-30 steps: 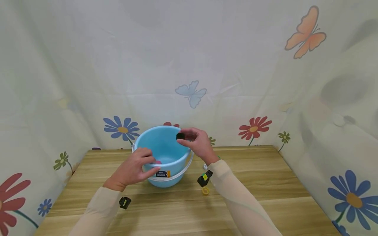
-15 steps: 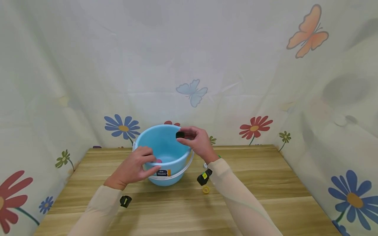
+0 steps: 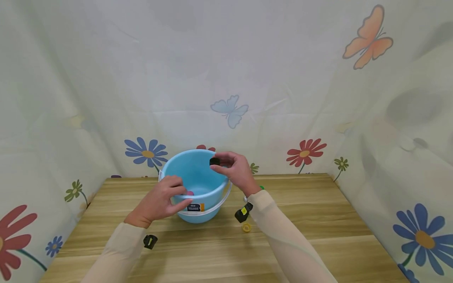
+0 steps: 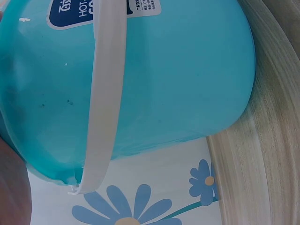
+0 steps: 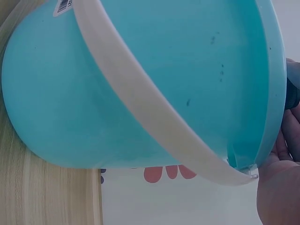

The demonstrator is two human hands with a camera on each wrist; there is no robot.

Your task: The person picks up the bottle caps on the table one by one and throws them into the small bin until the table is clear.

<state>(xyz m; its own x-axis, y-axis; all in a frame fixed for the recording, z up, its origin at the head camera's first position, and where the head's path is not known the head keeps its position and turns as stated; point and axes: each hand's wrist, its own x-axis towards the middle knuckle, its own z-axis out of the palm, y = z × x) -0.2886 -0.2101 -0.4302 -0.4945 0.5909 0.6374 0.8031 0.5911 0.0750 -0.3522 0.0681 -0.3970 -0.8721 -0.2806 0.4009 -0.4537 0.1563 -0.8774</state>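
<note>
There is room down the middle of the blue bucket (image 3: 192,165). The left hand (image 3: 164,198) blocks its near left edge, the right hand (image 3: 236,169) its right edge, and the white handle (image 4: 108,93) crosses the front.

The bucket (image 4: 183,70) is smooth, glossy plastic, its handle (image 4: 108,93) smoother-edged white plastic; black cap (image 5: 292,96) ridged; desk (image 3: 304,220) wood-grained; curtain (image 3: 170,67) creased, faintly shiny.

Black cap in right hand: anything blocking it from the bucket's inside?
Nothing visible. The right hand pinches the black cap by the blue bucket's open top, with no cover seen. The left hand grips the near side, clear of the cap.
</note>
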